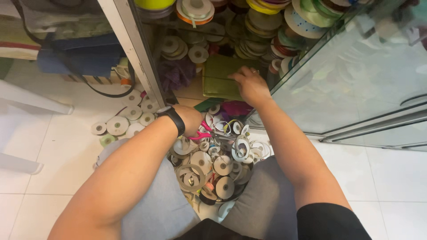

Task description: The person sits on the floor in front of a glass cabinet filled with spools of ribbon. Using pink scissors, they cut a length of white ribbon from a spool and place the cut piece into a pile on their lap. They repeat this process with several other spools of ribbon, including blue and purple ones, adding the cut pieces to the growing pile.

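Fingers of my left hand [190, 119] are curled tight round the pink-handled scissors [202, 132], blades hidden down in the heap, and the black watch [174, 118] sits on that wrist. Everything hangs off that pile of empty ribbon spools [213, 164] between my grey-trousered knees [155, 200]: the scissors lie at its far edge, touching the topmost reels. Left of the pile, a scatter of loose spools [124, 120] spreads over the white floor tiles [53, 155]. Beyond the pile, my right hand [250, 84] reaches into the cabinet, fingers spread fairly wide and pressed flat on the green folded fabric [220, 75], not clearly gripping it. A magenta scrap [235, 108] lies between pile and fabric. Farther past the pile, stacked ribbon rolls [262, 31] crowd the cabinet shelf, and the open glass door [356, 75] swings out to the right of it all.
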